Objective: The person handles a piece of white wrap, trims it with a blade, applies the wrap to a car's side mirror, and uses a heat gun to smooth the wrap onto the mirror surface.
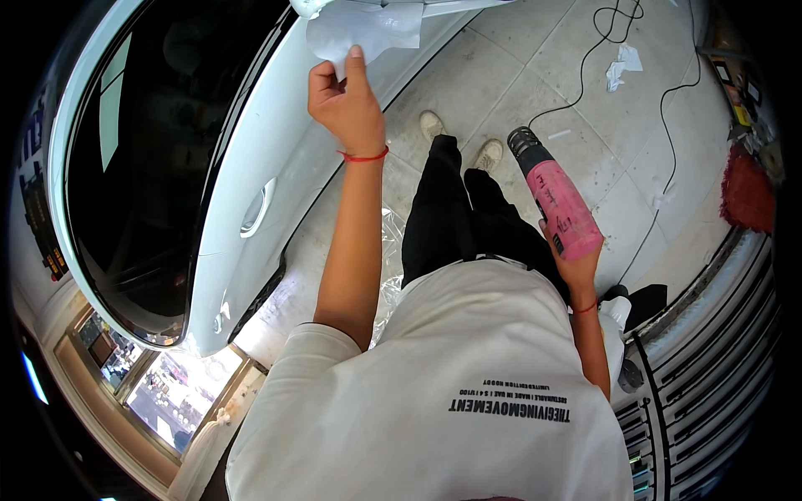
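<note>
My left hand (346,103) pinches the lower edge of a whitish film sheet (382,28) between thumb and fingers. The sheet lies over a white part at the top of the car, near the front of its side; what is under it is partly hidden. Beside my left forearm is the white car door (250,163) with its door handle (259,208). On the other side, my right hand (579,266) is closed around a pink heat gun (564,206), whose dark nozzle points up and to the left, towards the floor and away from the car. Its grip is hidden beneath the body.
A black cable (584,69) runs from the heat gun across the tiled floor (501,69). Crumpled white paper or film (623,66) lies near it. Another cable (675,150) lies farther right. Clear plastic film (390,263) is on the floor; grey slatted panels (714,351) stand at lower right.
</note>
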